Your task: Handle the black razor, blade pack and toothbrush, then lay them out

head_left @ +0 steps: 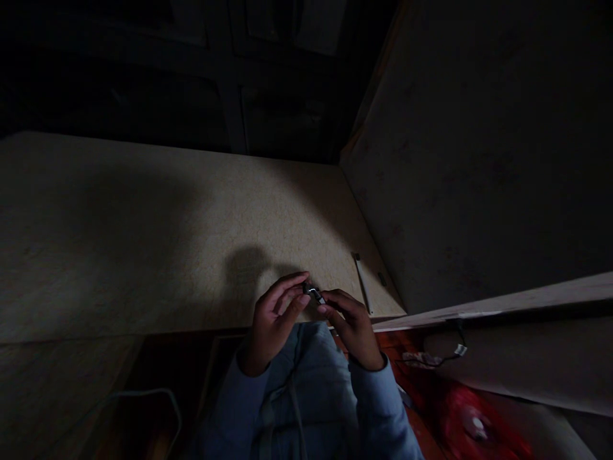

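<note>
Between my hands is a small dark object with a shiny, curved metal part [313,294]; its kind is too small and dim to tell. My left hand [276,313] has thumb and fingers closed about its left, dark end. At the other end, my right hand [351,319] pinches it between thumb and fingertips. Both hands are above the near edge of a pale, patterned surface [158,255]. To the right of my right hand lies a thin, pale stick with a dark tip [363,284], much like a toothbrush. A small dark item [382,278] rests beside it.
A patterned wall or panel [479,160] rises at the right. Dark framed panes [282,115] stand behind the surface. Lower right, a black cable with a white tag [460,349] hangs near a red plastic bag [479,421]. A pale curved cord or tube [143,392] is at lower left.
</note>
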The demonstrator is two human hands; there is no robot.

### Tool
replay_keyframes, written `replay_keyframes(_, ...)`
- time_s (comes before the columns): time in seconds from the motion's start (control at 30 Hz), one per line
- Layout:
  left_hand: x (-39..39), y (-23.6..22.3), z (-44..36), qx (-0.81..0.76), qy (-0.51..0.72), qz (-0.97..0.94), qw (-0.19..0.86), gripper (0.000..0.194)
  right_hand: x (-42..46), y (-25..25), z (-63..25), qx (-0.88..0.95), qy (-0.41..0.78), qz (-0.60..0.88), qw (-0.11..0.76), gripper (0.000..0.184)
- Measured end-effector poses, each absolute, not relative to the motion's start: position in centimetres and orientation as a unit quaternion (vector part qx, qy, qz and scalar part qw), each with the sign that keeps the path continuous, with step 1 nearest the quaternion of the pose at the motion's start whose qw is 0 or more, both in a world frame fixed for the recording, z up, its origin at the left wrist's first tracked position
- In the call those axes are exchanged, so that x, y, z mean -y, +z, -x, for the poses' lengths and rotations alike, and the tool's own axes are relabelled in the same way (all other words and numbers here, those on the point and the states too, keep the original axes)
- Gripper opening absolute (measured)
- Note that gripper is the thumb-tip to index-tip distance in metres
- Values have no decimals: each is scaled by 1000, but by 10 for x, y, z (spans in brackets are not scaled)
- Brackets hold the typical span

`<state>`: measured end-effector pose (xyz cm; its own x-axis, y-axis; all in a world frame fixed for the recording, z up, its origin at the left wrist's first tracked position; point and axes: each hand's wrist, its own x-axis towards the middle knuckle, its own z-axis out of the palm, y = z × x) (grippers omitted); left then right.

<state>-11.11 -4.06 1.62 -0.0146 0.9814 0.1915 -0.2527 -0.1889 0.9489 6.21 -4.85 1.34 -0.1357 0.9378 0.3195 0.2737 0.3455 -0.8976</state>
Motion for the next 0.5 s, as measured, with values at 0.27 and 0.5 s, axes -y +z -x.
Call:
replay_keyframes(0.27,40,20,114,-389,579,-464,546,40,51,9,-66,645,362,476,476,21)
replay_keyframes(0.5,35,14,113,-429,560,-473,529,38,56,8,-86,563,334,564,503,27)
